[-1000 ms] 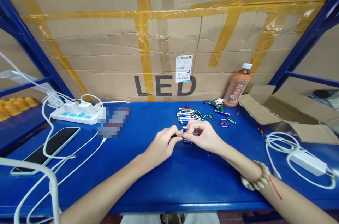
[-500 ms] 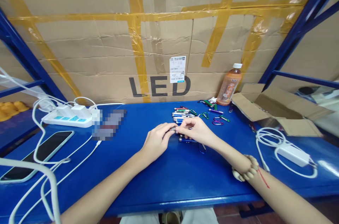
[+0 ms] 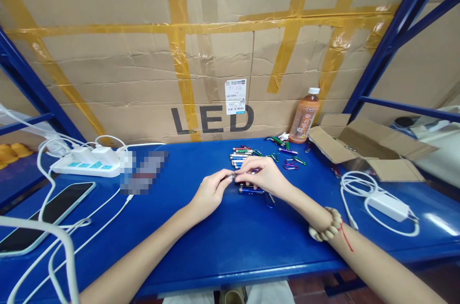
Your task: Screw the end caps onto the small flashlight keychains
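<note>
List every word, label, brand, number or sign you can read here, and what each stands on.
"LED": large black letters on the big brown taped cardboard box.
White rectangular paper label on that box: fine print and barcode, too small to read.
Orange-filled clear plastic bottle with a white cap: printing too blurred to read.
Slim blue metal tubes with silver ends: any marks too small to read.

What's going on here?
A person is working bare-handed at a blue table. The left hand pinches a small metallic piece, too small to identify, and the fingertips of the right hand meet at it. Slim metal tubes lie grouped behind and beside the right hand; a bottle stands farther back, near the open carton.
</note>
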Available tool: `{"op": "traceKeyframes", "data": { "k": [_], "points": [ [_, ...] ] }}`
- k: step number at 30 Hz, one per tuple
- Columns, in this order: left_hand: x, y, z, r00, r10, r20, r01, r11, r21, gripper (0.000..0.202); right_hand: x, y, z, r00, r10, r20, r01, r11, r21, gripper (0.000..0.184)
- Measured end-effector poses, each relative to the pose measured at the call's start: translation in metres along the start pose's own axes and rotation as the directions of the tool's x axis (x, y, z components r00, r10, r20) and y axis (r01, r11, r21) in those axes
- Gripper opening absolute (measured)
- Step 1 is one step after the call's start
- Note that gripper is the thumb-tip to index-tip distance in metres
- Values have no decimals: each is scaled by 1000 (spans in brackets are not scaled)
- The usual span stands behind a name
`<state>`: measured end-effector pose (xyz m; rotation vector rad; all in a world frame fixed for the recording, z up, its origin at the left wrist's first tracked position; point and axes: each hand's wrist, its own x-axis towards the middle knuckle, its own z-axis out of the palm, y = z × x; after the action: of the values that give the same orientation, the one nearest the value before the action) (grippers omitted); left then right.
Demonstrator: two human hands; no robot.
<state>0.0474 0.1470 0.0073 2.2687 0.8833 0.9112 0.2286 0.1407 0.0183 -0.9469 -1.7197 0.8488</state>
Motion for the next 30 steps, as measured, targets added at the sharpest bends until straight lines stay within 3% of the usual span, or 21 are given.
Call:
{"op": "traceKeyframes", "data": {
  "k": [4, 9, 15, 20, 25, 30],
  "points": [
    [-5, 1, 1, 998, -30, 54, 31, 999, -15, 19, -1, 3, 4, 992, 109, 63, -116, 986, 117, 29],
    [-9, 2, 4, 993, -54, 101, 60, 996, -61, 16, -2, 5, 6, 978, 193, 77, -203, 969, 142, 29],
    [-10, -3, 6, 998, -59, 36, 58, 998, 39, 13, -3, 0, 12, 950, 311, 36, -312, 940, 134, 37],
    [-10, -9, 5, 998, 58, -39, -51, 985, 165, 13, -4, -5, 19, 905, 424, 32, -424, 894, 148, 41],
    [-8, -15, 2, 969, 242, -57, -204, 904, 375, 19, -3, -6, 20, 886, 460, 47, -462, 873, 158, 41],
    [-7, -16, 2, 956, 282, -85, -227, 889, 398, 20, -3, -6, 18, 877, 480, 30, -477, 861, 177, 40]
  ]
}}
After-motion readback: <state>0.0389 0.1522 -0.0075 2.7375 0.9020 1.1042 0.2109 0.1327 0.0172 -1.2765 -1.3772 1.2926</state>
